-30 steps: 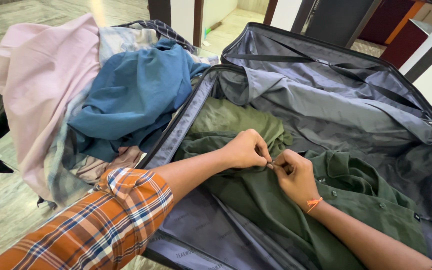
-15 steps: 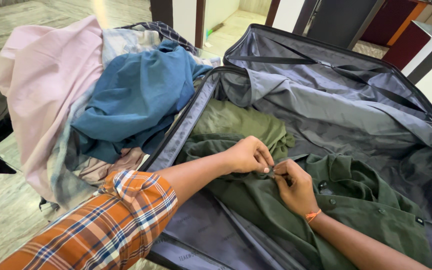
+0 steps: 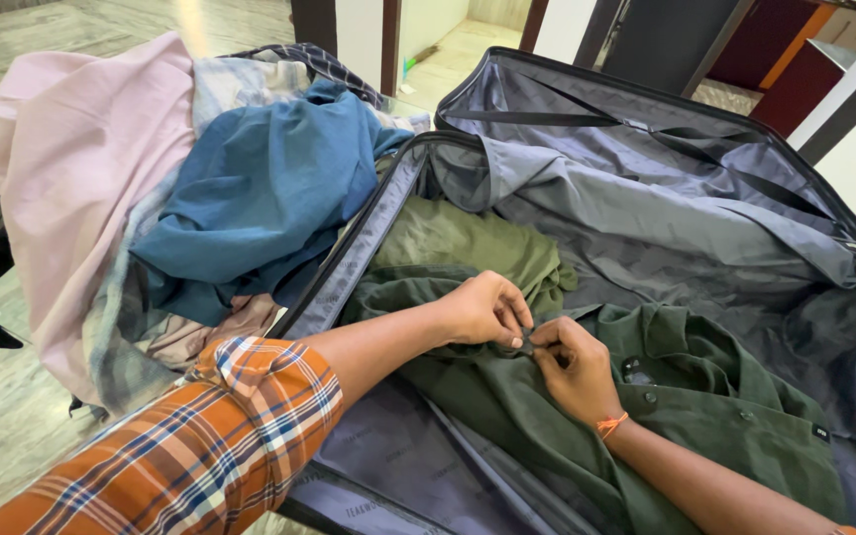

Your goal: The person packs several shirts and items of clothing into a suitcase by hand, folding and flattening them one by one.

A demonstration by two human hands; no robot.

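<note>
A dark green shirt (image 3: 725, 416) lies spread inside an open grey suitcase (image 3: 646, 188). My left hand (image 3: 487, 309) and my right hand (image 3: 572, 367) meet over the shirt's front edge, fingertips pinched on the fabric at a button. A lighter olive garment (image 3: 468, 243) lies folded behind the shirt, toward the suitcase's left wall. My left arm wears an orange plaid sleeve (image 3: 190, 456). An orange thread band circles my right wrist (image 3: 609, 424).
A heap of clothes sits left of the suitcase: a blue garment (image 3: 260, 193), a pink one (image 3: 71, 168) and checked fabrics. The suitcase lid (image 3: 636, 109) stands open at the back with a grey lining. Tiled floor shows at the far left.
Both hands stay pinched on the green shirt at the same spot. The view has shifted slightly; the fingers have worked a little on the fabric.
</note>
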